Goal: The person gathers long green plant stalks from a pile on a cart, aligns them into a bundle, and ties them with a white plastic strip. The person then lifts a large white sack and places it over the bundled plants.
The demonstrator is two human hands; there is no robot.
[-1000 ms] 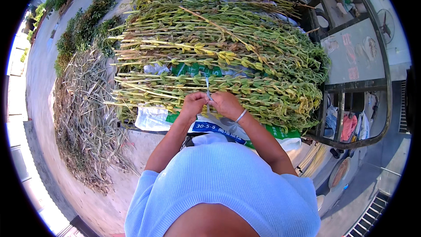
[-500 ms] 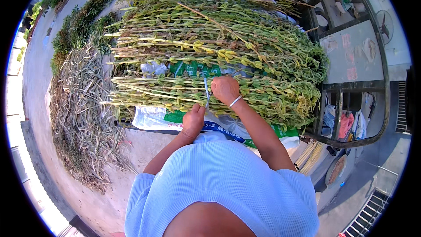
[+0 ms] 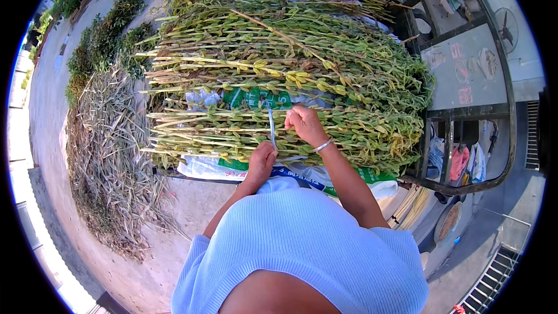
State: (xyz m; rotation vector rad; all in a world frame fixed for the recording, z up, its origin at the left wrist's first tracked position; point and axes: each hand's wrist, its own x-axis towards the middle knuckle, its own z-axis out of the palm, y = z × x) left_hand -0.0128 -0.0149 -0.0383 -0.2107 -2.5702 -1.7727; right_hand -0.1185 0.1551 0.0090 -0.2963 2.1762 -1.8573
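Observation:
A bundle of cut green stalks with pods [image 3: 221, 129] lies across in front of me, its bare stem ends to the left. A thin pale strip [image 3: 271, 125] runs over the bundle near its middle. My left hand [image 3: 261, 161] is closed at the near edge, gripping the strip's lower part between thumb and fingers. To the right of the strip, my right hand [image 3: 304, 125] is held just over the stalks, fingers curled in a pinch; whatever is in them is hidden. A bracelet [image 3: 323, 145] circles the right wrist.
A larger heap of the same stalks [image 3: 261, 40] lies beyond, on green and white sacks [image 3: 247, 97]. A dark metal frame [image 3: 510, 110] borders the right side. Dry stalks [image 3: 110, 157] cover the ground at left. A round basket [image 3: 447, 224] stands at lower right.
My right hand has moved a little right, away from the strip. My left hand has shifted slightly right and nearer to me, with the strip's lower part now by its fingertips.

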